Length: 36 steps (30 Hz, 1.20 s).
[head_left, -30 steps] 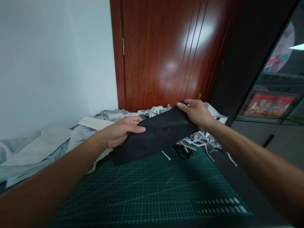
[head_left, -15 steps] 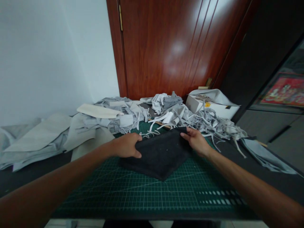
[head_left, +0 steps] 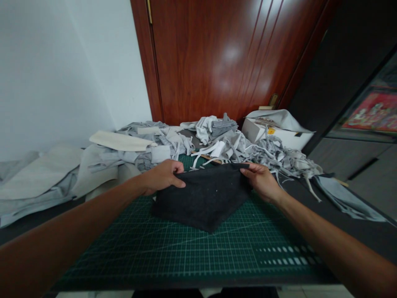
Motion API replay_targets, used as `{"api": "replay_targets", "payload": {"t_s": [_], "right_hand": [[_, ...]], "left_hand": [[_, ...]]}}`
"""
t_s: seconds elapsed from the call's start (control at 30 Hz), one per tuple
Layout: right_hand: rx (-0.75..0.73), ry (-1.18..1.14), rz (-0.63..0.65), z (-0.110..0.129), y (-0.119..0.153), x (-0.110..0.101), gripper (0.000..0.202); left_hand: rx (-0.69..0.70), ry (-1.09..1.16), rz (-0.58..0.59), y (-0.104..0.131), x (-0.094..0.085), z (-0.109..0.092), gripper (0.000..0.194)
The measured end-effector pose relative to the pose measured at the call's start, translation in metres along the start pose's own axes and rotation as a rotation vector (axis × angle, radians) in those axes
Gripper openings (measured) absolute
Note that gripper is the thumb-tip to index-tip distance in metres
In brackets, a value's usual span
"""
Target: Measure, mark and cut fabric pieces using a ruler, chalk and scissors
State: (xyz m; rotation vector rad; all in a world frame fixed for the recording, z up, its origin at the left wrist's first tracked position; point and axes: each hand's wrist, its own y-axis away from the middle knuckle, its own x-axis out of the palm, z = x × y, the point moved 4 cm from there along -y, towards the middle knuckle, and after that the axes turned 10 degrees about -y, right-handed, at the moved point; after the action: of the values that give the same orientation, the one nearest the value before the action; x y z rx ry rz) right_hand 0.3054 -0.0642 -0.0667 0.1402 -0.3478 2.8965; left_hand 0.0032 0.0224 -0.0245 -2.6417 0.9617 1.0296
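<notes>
A piece of black cloth (head_left: 203, 196) is stretched between my two hands over a green cutting mat (head_left: 198, 258). My left hand (head_left: 169, 176) pinches its upper left edge, thumb towards me. At the upper right corner, my right hand (head_left: 259, 178) grips the cloth between thumb and fingers. The cloth's lower edge comes to a blunt point close to the mat; whether it touches is hard to tell. Small pale specks dot the black surface.
Grey and white fabric pieces (head_left: 120, 159) lie heaped at the left and back. Tangled grey strips (head_left: 279, 159) spread at the right, before a white box (head_left: 279, 134). A folded grey cloth (head_left: 347, 198) rests far right. Behind stand a wall and a reddish-brown door (head_left: 201, 62).
Both hands have risen slightly with the cloth's upper edge, and the left hand's thumb and fingers are closer together. The right hand has shifted a little to the right. The view has tilted slightly.
</notes>
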Motion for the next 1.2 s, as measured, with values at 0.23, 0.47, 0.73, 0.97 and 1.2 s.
{"api": "replay_targets", "payload": {"t_s": [0.23, 0.47, 0.73, 0.97, 1.2], "right_hand": [[-0.248, 0.097, 0.075, 0.019, 0.009, -0.002, 0.018], [-0.591, 0.615, 0.605, 0.031, 0.066, 0.008, 0.042], [-0.591, 0.678, 0.711, 0.026, 0.087, 0.003, 0.036], [-0.381, 0.715, 0.73, 0.034, 0.087, 0.003, 0.011], [-0.353, 0.807, 0.683, 0.027, 0.09, -0.001, 0.01]], "left_hand": [[0.039, 0.073, 0.063, 0.004, -0.004, -0.007, 0.035], [0.183, -0.368, 0.197, 0.039, 0.01, -0.005, 0.013], [0.273, -0.489, 0.215, 0.072, 0.032, -0.003, 0.025], [0.233, -0.517, 0.14, 0.07, 0.04, -0.002, 0.009], [0.377, -0.508, 0.099, 0.075, 0.051, -0.008, 0.022]]}}
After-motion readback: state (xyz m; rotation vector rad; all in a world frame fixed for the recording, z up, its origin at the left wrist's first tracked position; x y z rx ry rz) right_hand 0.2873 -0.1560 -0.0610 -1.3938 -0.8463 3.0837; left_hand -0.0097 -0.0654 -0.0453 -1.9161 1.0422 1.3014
